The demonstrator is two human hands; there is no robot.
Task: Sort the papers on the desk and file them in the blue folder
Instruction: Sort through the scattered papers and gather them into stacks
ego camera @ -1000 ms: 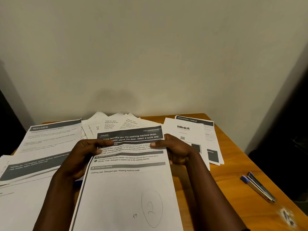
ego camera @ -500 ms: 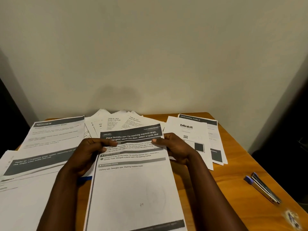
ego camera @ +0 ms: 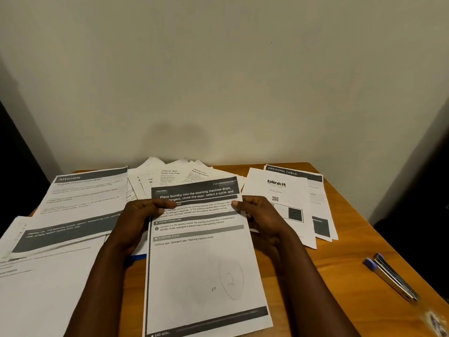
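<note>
Where sheet (ego camera: 194, 268) overlaps, perhaps folder (ego camera: 139, 257) shows.

Printed sheets on the worktop (ego camera: 340, 276) — what can be read.
The front sheet (ego camera: 199, 263) says "Place laundry into the washing machine drum", "STEPS TO FOLLOW", "STARTING STATE", plus a circled handwritten 2; the left sheet (ego camera: 85, 190) is headed "KITCHEN"; a fanned sheet (ego camera: 170, 175) reads "TASK ID 2637"; the right sheet (ego camera: 277, 188) bears "blinkit" — the rear sheet (ego camera: 315, 188) behind it "DRESSING TABLE".
</note>
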